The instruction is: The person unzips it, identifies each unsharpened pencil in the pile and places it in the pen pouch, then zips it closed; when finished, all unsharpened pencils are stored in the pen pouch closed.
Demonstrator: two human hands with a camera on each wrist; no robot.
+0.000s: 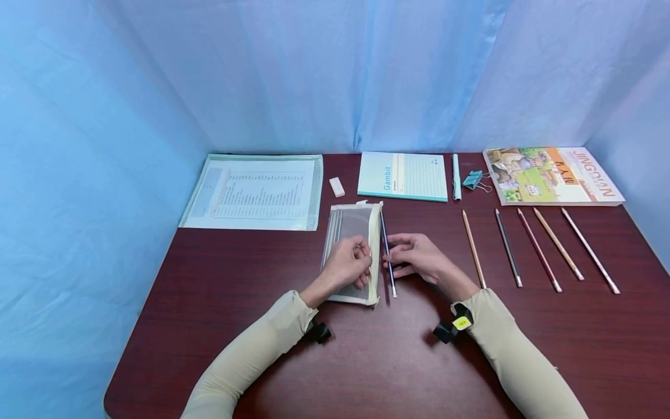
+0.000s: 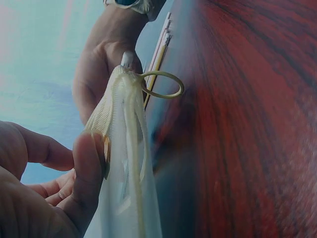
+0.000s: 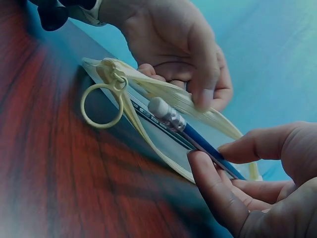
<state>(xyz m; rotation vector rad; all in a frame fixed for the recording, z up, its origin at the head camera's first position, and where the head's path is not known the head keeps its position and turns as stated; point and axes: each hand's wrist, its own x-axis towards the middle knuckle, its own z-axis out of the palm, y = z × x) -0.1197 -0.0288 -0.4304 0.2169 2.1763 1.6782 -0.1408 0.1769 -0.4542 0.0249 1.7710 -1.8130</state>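
Note:
A cream-edged see-through zip pouch point(image 1: 360, 224) lies in front of the body with its zipped side open to the right. My left hand point(image 1: 348, 262) pinches the upper edge of that opening between thumb and fingers. Between the thumb and fingertips of my right hand point(image 1: 419, 256) is a blue pencil point(image 1: 386, 235), held alongside the opening. Its white eraser point(image 3: 158, 106) points toward the near end, beside the ring-shaped zip pull point(image 3: 84, 106). A dark item with printed marks point(image 3: 161, 124) shows in the pouch behind the pencil.
Several pencils point(image 1: 538, 250) lie in a row to the right. Along the back are a document sleeve point(image 1: 251, 192), an eraser point(image 1: 337, 187), a notebook point(image 1: 419, 177), a pen point(image 1: 456, 177), a teal binder clip point(image 1: 472, 179) and a book point(image 1: 555, 177). Blue curtains point(image 1: 293, 75) surround the table point(image 1: 225, 279).

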